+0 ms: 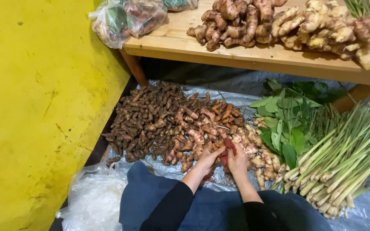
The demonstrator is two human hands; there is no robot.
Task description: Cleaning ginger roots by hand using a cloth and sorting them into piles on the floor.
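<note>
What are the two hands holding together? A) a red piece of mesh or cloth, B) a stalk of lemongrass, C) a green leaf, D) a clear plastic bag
A: the left hand and the right hand meet around a small red piece of mesh or cloth, just in front of the pile of roots.

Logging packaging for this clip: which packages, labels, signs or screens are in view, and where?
Clear plastic bags: tied, lumpy, holding green and reddish produce, at the wooden table's left end.
White plastic bag: crumpled, translucent, on the floor by the yellow wall, lower left.
No labels, signs or screens show.
</note>
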